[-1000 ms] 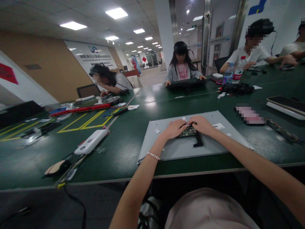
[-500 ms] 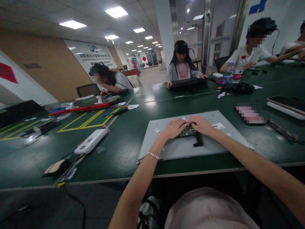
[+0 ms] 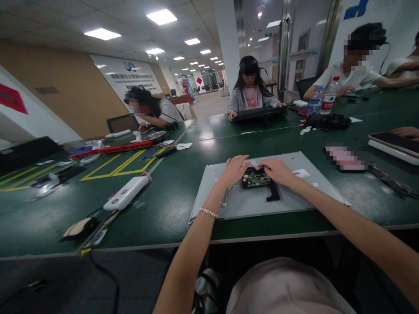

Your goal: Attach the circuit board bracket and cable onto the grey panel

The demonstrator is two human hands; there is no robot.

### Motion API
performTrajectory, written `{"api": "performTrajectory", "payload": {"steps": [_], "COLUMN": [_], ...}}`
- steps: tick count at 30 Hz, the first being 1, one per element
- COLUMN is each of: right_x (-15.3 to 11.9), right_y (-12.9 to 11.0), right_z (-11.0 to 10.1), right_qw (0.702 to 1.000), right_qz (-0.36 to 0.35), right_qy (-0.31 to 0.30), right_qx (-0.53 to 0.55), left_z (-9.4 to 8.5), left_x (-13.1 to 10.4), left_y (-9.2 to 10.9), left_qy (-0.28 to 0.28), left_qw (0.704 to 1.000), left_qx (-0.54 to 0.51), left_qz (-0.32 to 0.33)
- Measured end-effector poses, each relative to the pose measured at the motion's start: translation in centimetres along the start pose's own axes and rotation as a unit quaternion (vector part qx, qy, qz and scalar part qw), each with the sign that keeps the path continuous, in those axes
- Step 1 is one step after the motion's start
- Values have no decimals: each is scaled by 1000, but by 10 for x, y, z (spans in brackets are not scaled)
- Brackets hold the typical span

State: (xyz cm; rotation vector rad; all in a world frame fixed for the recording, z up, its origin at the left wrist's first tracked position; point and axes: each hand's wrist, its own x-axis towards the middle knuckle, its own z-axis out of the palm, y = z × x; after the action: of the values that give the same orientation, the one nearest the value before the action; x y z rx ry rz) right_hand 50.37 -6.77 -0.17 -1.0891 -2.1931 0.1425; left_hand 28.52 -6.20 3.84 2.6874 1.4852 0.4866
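Hands [image 3: 234, 169] at circuit board [image 3: 254, 179], red-labelled bottle [image 3: 328, 99], wall sign [image 3: 131, 77] with blurred lettering

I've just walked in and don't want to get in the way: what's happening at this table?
The camera wearer has the right hand at the upper right of a green circuit board, by a whitish strip. The left hand is at its upper left; contact is unclear. The board is over a flat grey panel. Across the green table, a person holds a wide black panel.
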Motion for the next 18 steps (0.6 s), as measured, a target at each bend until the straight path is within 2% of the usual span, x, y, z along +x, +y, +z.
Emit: {"api": "performTrajectory", "payload": {"steps": [2,4,7,9,13,18], "right_x": [0,0,-1,-1,-1,-2], "right_y": [0,0,-2,-5,-13,-19], "right_z": [-1,-1,-3,-4,-7,-4], "right_qw": [1000,1000,999,998,998,997], "right_qz": [-4,-7,-10,-13,-23,-36], "right_qy": [13,26,44,53,58,57], "right_qx": [1,6,14,19,24,25], "left_z": [-10,-20,-32,-37,-46,-50], "left_x": [0,-3,-9,-13,-17,-19], "left_y": [-6,-15,-32,-46,-67,-77], "left_qy": [42,56,30,17,-1,-101], "left_qw": [997,985,955,943,942,941], "left_qx": [44,98,148,146,90,54], "left_qz": [-53,-133,-255,-300,-322,-318]}}
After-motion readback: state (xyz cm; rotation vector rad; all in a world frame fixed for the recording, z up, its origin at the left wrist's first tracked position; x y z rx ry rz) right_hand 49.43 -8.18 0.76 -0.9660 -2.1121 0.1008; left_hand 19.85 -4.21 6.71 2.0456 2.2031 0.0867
